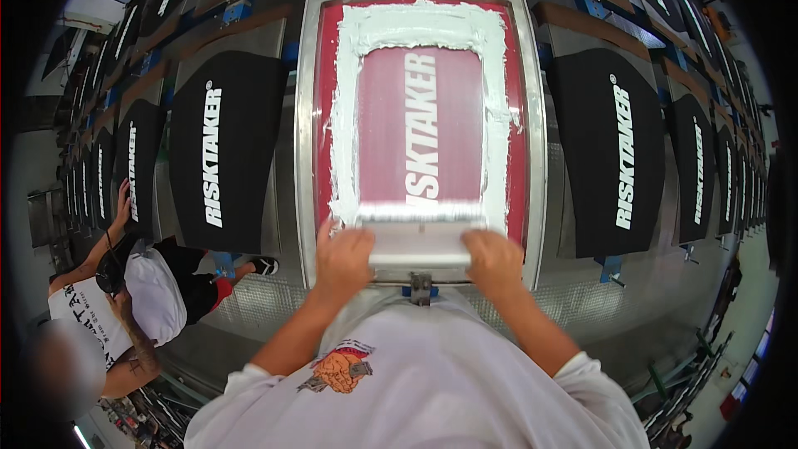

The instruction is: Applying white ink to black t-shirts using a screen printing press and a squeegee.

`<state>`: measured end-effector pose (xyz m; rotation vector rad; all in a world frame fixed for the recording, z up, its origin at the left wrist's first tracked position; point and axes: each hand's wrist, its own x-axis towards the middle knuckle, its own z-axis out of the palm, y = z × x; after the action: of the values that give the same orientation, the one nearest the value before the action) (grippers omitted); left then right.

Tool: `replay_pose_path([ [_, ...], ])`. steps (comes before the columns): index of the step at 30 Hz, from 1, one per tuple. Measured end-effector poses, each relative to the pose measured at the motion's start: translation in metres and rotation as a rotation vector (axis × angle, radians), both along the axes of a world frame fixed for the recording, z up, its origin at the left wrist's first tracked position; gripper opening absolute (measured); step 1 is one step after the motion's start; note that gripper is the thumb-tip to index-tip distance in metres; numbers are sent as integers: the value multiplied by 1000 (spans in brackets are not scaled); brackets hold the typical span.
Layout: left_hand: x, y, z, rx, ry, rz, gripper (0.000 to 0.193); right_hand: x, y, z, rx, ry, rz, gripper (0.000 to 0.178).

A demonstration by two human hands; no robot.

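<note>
A long, pale squeegee [420, 244] with a blurry white edge lies across the pink screen [386, 133], just below the picture's middle. Left hand [345, 262] and right hand [497, 260] curl their fingers [359, 243] round its ends.

Printing workshop — framed screen [421, 125], black panels [241, 150].

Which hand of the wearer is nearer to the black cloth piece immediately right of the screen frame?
Right. The right hand grips the right end of the squeegee, left of the black cloth piece; the left hand grips its left end, farther away.
</note>
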<state>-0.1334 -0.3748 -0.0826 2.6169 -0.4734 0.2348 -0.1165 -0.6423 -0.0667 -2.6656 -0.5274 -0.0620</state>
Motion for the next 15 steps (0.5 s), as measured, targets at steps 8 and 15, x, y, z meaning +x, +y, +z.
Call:
replay_pose_path([
  [8, 307, 0, 11, 366, 133, 79, 17, 299, 12, -7, -309, -133, -64, 25],
  [15, 368, -61, 40, 434, 60, -3, 30, 310, 14, 28, -67, -570, -193, 50],
])
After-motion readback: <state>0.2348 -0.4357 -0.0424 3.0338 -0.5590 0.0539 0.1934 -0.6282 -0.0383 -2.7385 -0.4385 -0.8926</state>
